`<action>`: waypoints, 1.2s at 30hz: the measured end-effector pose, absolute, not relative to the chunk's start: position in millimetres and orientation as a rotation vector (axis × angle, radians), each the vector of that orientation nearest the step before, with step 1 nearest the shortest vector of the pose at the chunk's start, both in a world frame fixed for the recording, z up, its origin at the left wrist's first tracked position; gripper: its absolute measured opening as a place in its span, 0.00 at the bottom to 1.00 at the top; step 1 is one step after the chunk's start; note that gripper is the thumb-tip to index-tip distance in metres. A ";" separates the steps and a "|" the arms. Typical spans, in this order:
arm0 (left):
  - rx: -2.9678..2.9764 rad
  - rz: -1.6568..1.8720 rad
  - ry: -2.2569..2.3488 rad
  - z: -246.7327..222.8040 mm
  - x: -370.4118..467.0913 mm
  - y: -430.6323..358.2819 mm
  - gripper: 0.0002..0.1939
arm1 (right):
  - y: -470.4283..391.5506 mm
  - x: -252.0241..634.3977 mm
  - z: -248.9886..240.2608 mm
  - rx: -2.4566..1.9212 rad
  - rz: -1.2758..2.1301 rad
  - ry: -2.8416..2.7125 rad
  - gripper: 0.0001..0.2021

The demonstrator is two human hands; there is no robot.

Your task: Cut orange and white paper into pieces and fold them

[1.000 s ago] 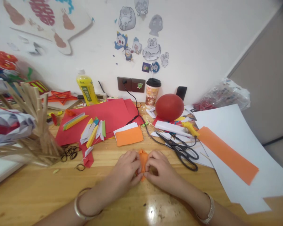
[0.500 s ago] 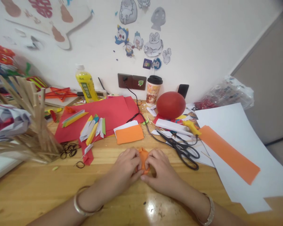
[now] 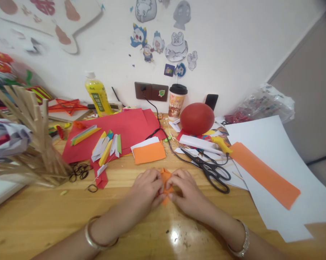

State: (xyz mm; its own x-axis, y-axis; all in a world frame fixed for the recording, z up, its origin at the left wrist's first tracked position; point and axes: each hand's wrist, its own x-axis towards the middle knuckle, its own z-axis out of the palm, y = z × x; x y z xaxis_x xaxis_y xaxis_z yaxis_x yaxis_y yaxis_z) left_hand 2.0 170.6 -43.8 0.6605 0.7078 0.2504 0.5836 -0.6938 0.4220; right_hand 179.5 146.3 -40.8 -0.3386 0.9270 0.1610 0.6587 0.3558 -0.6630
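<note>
Between my two hands, near the middle of the wooden table, lies a small folded piece of orange paper (image 3: pixel 165 177). My left hand (image 3: pixel 148 187) has its fingers curled and pressed onto the left side of the paper. On the right side, my right hand (image 3: pixel 186 193) pinches the paper with bent fingers and thumb. The fingers cover much of the folds. Just beyond the hands rests a stack of orange paper rectangles (image 3: pixel 149 153) with white sheets under it. Black scissors (image 3: pixel 210 169) lie to the right of my right hand.
Red paper (image 3: pixel 125 124) holds several folded paper strips (image 3: pixel 105 151). A wooden-stick structure (image 3: pixel 40 141) stands left. Behind are a yellow bottle (image 3: pixel 99 95), a lidded cup (image 3: pixel 177 103), a red balloon (image 3: pixel 197 118) and a black cable (image 3: pixel 165 137). An orange strip (image 3: pixel 265 175) lies on white paper (image 3: pixel 290 162).
My right thumb and fingers have shifted slightly to the right, so more of the folded orange paper shows between my hands. My left hand stays nearly in place. The view has tilted slightly.
</note>
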 end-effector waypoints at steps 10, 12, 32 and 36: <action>2.582 0.578 1.146 -43.8 -2.1 166.7 0.09 | 140.6 171.5 -44.6 -1.437 0.541 -2.085 0.16; 2.594 0.577 1.199 -43.8 -2.9 166.5 0.10 | 140.7 170.0 -45.2 -1.461 0.548 -2.096 0.16; 2.889 0.758 0.814 -42.2 -26.7 184.1 0.12 | 166.7 215.6 -26.8 -1.185 0.299 -2.460 0.06; 2.837 0.619 0.847 -41.7 -25.2 181.6 0.08 | 165.2 215.2 -26.4 -1.101 0.157 -2.582 0.04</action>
